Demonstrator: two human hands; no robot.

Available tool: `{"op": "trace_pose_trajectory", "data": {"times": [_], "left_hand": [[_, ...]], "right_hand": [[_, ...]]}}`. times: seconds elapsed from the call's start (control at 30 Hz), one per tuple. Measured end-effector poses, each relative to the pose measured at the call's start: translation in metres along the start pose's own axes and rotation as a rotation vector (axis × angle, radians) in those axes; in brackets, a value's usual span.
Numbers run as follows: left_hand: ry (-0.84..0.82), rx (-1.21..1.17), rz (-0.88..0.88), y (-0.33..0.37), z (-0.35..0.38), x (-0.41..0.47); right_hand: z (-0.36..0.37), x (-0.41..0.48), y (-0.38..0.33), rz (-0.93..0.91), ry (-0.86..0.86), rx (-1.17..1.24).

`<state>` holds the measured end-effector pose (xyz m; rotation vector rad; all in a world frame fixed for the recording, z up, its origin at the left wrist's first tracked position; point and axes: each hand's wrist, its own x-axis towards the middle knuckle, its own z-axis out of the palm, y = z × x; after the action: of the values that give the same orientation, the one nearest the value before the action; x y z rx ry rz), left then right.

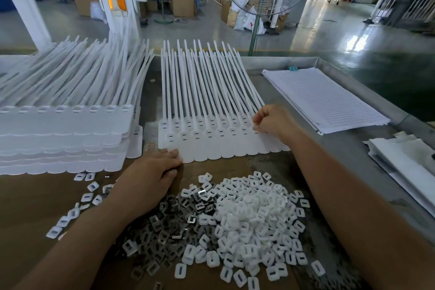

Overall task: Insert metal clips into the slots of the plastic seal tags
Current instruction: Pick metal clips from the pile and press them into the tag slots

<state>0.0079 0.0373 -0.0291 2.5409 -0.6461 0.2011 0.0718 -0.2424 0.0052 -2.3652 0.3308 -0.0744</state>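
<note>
While our left hand (150, 172) lies flat, its fingers (173, 156) straight and pressed together on the near left corner of the seal tags (211, 146), our right hand (274, 122) curls over the right end of that same row. Its thumb and forefinger pinch the head of the last tag there, right at its slot. We cannot tell whether a clip sits between them.

The seal tags lie side by side on the worktop (348, 134), heads toward us and straps pointing away. Nearer to us than the tags, a heap of metal clips (169, 223) touches a heap of white plastic caps (254, 214). Left of the tags stands a stack of tags (63, 139). Right of the tags lie ruled sheets (324, 99), and any writing on them is too small to read.
</note>
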Motion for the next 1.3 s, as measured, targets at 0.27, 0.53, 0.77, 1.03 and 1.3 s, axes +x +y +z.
{"op": "trace_pose_trajectory", "data": {"times": [0.27,0.53,0.77,1.03,1.3], "left_hand": [[-0.002,0.009,0.008,-0.001,0.000,0.001],[-0.001,0.017,0.007,-0.002,0.002,0.003],[-0.018,0.040,0.006,-0.002,0.003,0.003],[-0.026,0.047,0.004,-0.002,0.002,0.002],[-0.035,0.042,-0.006,-0.003,0.002,0.002]], "right_hand": [[-0.003,-0.021,0.020,-0.176,-0.022,0.085],[-0.029,-0.049,0.023,-0.276,-0.250,0.047],[-0.040,-0.066,0.016,-0.282,-0.627,-0.138],[-0.028,-0.063,0.017,-0.251,-0.619,-0.237],[-0.027,-0.064,0.016,-0.257,-0.597,-0.297]]}}
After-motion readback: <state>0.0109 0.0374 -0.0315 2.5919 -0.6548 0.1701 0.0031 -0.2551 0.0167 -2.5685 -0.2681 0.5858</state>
